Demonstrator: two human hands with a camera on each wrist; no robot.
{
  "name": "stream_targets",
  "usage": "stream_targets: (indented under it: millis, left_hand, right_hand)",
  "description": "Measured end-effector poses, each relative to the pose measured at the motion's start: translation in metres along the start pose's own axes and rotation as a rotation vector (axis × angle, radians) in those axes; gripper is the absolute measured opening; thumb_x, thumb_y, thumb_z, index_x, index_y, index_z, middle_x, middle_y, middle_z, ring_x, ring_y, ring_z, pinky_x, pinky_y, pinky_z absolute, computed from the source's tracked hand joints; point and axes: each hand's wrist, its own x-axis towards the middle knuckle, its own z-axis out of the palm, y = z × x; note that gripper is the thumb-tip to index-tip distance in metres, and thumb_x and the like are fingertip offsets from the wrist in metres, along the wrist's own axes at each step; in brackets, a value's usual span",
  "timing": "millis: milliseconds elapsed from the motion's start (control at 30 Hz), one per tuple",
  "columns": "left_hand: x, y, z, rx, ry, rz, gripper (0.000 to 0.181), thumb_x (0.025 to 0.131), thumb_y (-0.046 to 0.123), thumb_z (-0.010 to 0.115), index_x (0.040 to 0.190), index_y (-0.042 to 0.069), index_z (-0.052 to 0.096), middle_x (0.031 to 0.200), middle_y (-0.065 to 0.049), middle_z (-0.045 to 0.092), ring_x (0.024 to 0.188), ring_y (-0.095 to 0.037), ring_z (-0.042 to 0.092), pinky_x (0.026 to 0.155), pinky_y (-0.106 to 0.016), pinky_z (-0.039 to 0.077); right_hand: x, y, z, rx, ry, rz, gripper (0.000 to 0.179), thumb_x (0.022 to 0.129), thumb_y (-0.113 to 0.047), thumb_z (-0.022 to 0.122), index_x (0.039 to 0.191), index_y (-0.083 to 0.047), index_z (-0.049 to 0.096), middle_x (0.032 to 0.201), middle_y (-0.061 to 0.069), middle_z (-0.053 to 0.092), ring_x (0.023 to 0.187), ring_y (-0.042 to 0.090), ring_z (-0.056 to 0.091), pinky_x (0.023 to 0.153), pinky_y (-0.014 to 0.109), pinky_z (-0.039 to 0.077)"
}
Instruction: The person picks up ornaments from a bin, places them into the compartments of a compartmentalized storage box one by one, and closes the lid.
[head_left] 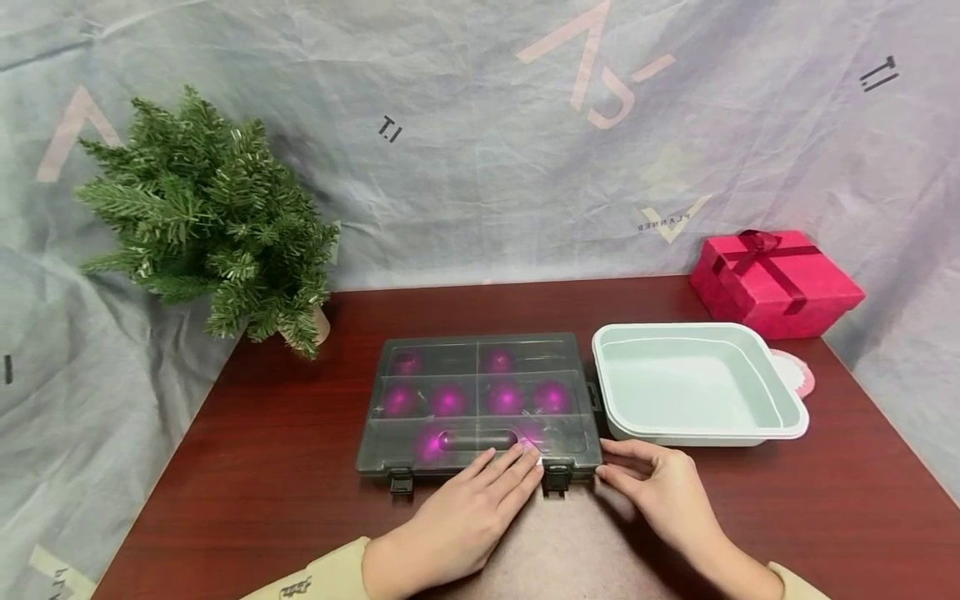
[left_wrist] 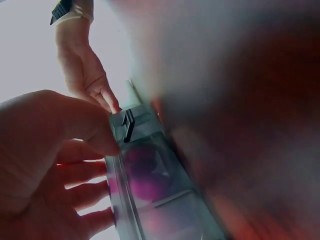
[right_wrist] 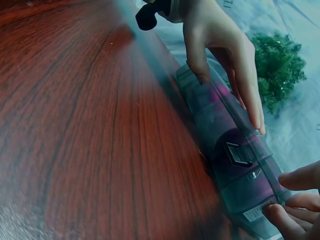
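Note:
A flat, clear-lidded grey plastic organizer case (head_left: 431,346) lies on the table with its lid down. Several purple balls (head_left: 448,401) show through the lid in its compartments. Both front latches (head_left: 557,478) stick out from the front edge. My left hand (head_left: 476,508) rests on the lid's front part, fingers straight beside the handle slot; in the left wrist view its thumb (left_wrist: 102,135) lies at the front edge. At the front right corner, my right hand (head_left: 667,492) pinches the case's edge between thumb and fingers (right_wrist: 300,177).
A pale green plastic basin (head_left: 697,392) stands right of the case, over part of a pink-and-white item (head_left: 797,373). Behind it sits a red gift box (head_left: 780,279) with a ribbon. A small artificial fir tree (head_left: 210,217) stands at the back left, before a grey cloth backdrop (head_left: 465,192).

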Motion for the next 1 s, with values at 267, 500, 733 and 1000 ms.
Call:
stream_targets:
  millis: [267, 500, 733, 1000]
  left_hand:
    - [-0.004, -0.004, 0.000, -0.050, 0.041, 0.009, 0.060, 0.096, 0.015, 0.062, 0.153, 0.003, 0.046, 0.157, -0.015, 0.043, 0.146, -0.027, 0.038, 0.112, -0.042, 0.038]
    - [0.001, -0.009, -0.003, -0.147, 0.024, 0.001, 0.064, 0.092, 0.009, 0.065, 0.153, 0.003, 0.046, 0.157, -0.014, 0.044, 0.146, -0.027, 0.038, 0.112, -0.042, 0.038]
    - [0.002, -0.011, -0.005, -0.172, -0.012, -0.010, 0.068, 0.090, 0.008, 0.066, 0.154, 0.003, 0.043, 0.158, -0.014, 0.041, 0.147, -0.027, 0.036, 0.113, -0.043, 0.036]
    - [0.000, -0.010, -0.003, -0.184, -0.007, -0.014, 0.069, 0.090, 0.008, 0.067, 0.155, 0.003, 0.042, 0.159, -0.014, 0.040, 0.148, -0.027, 0.034, 0.114, -0.043, 0.035]
  right_hand:
    - [0.000, 0.000, -0.005, -0.142, -0.041, -0.003, 0.021, 0.081, -0.006, 0.086, 0.101, -0.004, 0.080, 0.090, 0.004, 0.078, 0.079, 0.007, 0.073, 0.069, 0.022, 0.056]
    - [0.001, 0.010, -0.015, 0.221, -0.469, 0.144, 0.027, 0.098, -0.007, 0.066, 0.110, 0.017, 0.069, 0.094, 0.017, 0.075, 0.085, 0.020, 0.074, 0.075, 0.031, 0.059]
    - [-0.001, 0.022, 0.002, 0.838, -0.723, 0.388, 0.050, 0.107, -0.005, 0.045, 0.141, 0.029, 0.031, 0.132, 0.033, 0.059, 0.123, 0.032, 0.061, 0.104, 0.038, 0.046]
    - [-0.005, 0.024, 0.013, 0.957, -0.720, 0.454, 0.048, 0.105, 0.000, 0.045, 0.143, 0.025, 0.032, 0.135, 0.031, 0.058, 0.125, 0.030, 0.060, 0.106, 0.035, 0.044]
